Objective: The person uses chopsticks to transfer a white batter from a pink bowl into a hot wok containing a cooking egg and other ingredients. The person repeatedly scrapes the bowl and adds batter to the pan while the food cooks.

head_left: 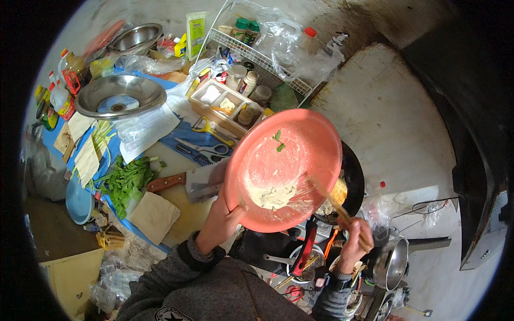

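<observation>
- Head view: nearest the camera is the person's grey knitted sleeve (pixel 176 267), rising from the lower edge to the left hand (pixel 219 222).
- The left hand is closed on the lower rim of a wide, shallow salmon-pink plastic bowl (pixel 284 160), thumb inside, tilting it steeply over a black wok (pixel 350 182) on the stove.
- The right hand (pixel 354 243) is wrapped round a pair of wooden chopsticks (pixel 329 198), whose tips touch the pale, thick batter (pixel 273 195) pooled at the bowl's low edge.
- The bowl looks light and stiff, but likely slick where batter smears it; a rim grip on the clean edge seems safest.
- The batter appears soft and clinging, slow to slide.
- On the table to the left lie a steel basin (pixel 120 96), green herbs (pixel 126 182), a cleaver (pixel 187 183) and scissors (pixel 209 150).
</observation>
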{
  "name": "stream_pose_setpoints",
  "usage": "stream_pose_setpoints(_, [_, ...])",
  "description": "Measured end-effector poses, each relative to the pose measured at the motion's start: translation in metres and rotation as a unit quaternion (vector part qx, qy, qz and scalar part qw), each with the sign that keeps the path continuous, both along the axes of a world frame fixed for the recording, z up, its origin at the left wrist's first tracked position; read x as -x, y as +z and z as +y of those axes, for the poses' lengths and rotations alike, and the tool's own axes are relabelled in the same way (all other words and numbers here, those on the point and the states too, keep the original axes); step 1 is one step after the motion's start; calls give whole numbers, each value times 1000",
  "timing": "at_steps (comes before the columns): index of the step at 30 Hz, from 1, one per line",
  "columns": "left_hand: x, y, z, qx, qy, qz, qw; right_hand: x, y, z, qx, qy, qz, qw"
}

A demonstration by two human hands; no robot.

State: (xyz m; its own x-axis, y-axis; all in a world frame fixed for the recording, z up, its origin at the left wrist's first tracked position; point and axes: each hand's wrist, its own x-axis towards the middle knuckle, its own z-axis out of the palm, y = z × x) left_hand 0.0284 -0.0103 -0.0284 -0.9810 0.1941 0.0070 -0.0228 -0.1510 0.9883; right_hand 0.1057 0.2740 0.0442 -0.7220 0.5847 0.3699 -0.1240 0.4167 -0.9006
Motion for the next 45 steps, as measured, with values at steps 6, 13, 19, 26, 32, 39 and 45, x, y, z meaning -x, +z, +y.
stream_pose_setpoints(6, [0,7,-1,15,1,24,1000,3,4,8,-99,66,-48,992])
stream_pose_setpoints(13, [-1,16,-7,55,-24,21,998,3,13,17,-10,41,-72,997])
stream_pose_setpoints(19, [0,25,-6,41,-33,25,998,-4,19,30,9,-12,30,999])
stream_pose_setpoints(26, [1,19,-8,61,-29,53,996,-1,27,38,-98,70,-76,990])
stream_pose_setpoints(32, [1,24,-18,55,-49,20,997,8,50,48,-99,16,-50,994])
stream_pose_setpoints(39, [2,17,-22,-6,-65,18,998,-5,44,29,-77,85,-60,992])
stream_pose_setpoints(45, [2,15,-29,-3,-63,12,998,-11,53,23,-20,45,-75,996])
